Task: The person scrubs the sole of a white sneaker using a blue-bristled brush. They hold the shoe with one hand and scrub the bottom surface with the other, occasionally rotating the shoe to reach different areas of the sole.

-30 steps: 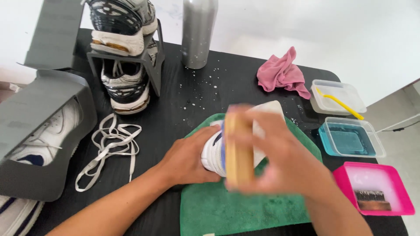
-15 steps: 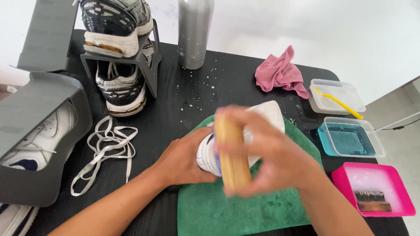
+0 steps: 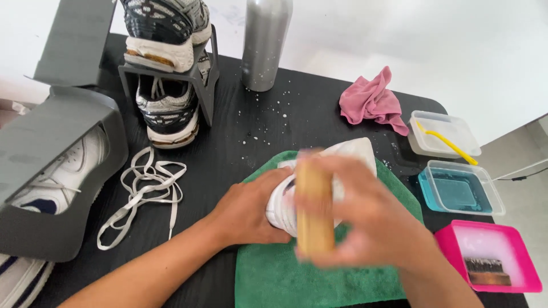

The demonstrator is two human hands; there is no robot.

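Both hands worked at the middle of the black table (image 3: 240,142): the left hand (image 3: 251,214) was cupped against the near side of a white sneaker (image 3: 342,162), steadying it, while the right hand (image 3: 377,222) was clamped around a wooden-handled brush (image 3: 314,211) held over the shoe (both blurred, so the bristles could not be made out). The sneaker lay on a green microfibre towel (image 3: 285,279) spread on the table. At the far left a grey shoe box (image 3: 51,171) held another white sneaker (image 3: 63,177), and just beside it lay a loose tangle of white laces (image 3: 142,188). Behind the laces a dark two-tier shoe stand (image 3: 202,85) carried a pair of grey and black trainers (image 3: 165,108), one above the other. A silver metal bottle (image 3: 265,43) stood upright at the back, with white droplets scattered near its base. Further right sat a crumpled pink cloth (image 3: 371,102), then a clear tub with a yellow tool (image 3: 448,142), a blue tub (image 3: 459,191), and a pink tub (image 3: 491,256) of foam holding a second brush (image 3: 485,271).
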